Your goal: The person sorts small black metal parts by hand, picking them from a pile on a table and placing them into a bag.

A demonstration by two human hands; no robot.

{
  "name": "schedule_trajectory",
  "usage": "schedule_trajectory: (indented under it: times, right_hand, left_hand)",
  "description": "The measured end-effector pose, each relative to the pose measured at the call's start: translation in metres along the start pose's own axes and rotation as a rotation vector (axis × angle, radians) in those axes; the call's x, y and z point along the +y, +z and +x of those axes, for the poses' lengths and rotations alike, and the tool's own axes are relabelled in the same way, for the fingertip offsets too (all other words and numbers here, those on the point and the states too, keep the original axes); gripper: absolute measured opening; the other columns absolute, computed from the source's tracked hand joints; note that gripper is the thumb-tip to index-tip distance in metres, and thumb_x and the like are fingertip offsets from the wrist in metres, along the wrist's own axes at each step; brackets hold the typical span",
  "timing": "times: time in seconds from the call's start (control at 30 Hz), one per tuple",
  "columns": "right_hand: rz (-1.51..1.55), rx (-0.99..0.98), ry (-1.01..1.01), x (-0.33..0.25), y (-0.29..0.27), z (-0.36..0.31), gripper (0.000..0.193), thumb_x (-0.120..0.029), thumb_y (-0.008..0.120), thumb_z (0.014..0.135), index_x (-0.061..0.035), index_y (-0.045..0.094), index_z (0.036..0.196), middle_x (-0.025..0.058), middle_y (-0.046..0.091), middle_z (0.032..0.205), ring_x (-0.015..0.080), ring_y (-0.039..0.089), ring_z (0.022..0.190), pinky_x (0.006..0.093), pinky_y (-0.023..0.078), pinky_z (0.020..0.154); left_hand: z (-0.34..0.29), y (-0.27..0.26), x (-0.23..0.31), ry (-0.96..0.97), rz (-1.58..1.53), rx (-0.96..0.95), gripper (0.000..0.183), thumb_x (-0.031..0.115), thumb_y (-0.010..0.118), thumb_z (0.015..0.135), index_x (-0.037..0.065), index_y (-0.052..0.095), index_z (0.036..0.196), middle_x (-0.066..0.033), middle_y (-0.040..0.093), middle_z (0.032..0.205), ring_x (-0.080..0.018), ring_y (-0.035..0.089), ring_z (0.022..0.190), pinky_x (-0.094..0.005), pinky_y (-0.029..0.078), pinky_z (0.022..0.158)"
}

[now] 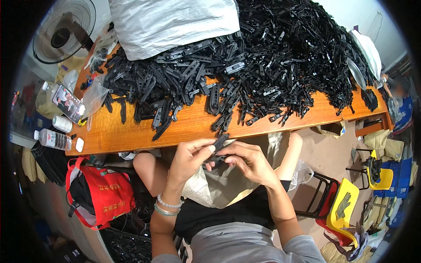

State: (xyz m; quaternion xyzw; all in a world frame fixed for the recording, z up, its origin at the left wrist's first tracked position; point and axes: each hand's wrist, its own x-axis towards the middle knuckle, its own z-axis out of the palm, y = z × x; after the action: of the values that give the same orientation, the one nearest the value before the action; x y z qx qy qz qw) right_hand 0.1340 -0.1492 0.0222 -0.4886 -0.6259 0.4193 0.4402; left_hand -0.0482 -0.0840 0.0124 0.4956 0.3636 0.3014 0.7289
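In front of the table's near edge, above my lap, my left hand (193,160) pinches a long black plastic part (220,141) between thumb and fingers. Close against it, my right hand (250,161) has its fingers closed on a smaller black plastic piece (218,158), mostly covered by the fingers. The two pieces meet or nearly meet; I cannot tell whether they are joined. Below both hands an open woven sack (197,188) lies across my lap. Loose long black parts (162,116) lie on the table just beyond my hands.
A big heap of black parts (302,57) covers the wooden table (114,138), partly under a white woven sack (175,26). Bottles (53,139) and a phone (68,103) stand at the left. A red bag (103,193) sits lower left, yellow chairs (344,210) at right.
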Motion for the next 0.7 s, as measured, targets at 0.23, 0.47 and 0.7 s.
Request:
schedule_trajectory:
  times: [0.23,0.47,0.7]
  right_hand:
    - [-0.081,0.198,-0.186,0.008,0.004,-0.008,0.015,-0.003,0.072,0.078,0.0037,0.063,0.088,0.0104,0.064,0.079,0.0128,0.06,0.064,0.0227,0.047,0.054]
    - [0.167,0.332,-0.096,0.024,0.019,-0.022,0.025,-0.009,0.075,0.075,0.0023,0.064,0.094,0.0109,0.062,0.08,0.0163,0.057,0.063,0.027,0.046,0.058]
    - [-0.275,0.284,-0.309,0.015,0.006,-0.018,0.039,-0.014,0.076,0.068,0.0022,0.062,0.101,0.0137,0.061,0.09,0.026,0.056,0.077,0.033,0.045,0.073]
  left_hand:
    - [-0.008,0.002,0.01,0.035,0.205,-0.137,0.027,0.006,0.057,0.09,-0.007,0.06,0.114,-0.0037,0.062,0.074,-0.0054,0.056,0.055,-0.0188,0.043,0.045]
    - [-0.025,0.018,0.001,0.406,0.612,-0.042,0.035,0.005,0.067,0.08,-0.007,0.055,0.111,-0.0207,0.065,0.083,-0.0293,0.066,0.07,-0.0339,0.05,0.059]
    - [-0.027,0.022,0.003,0.596,0.778,-0.032,0.032,0.003,0.071,0.075,-0.005,0.06,0.104,-0.019,0.065,0.078,-0.0295,0.065,0.064,-0.0328,0.05,0.057]
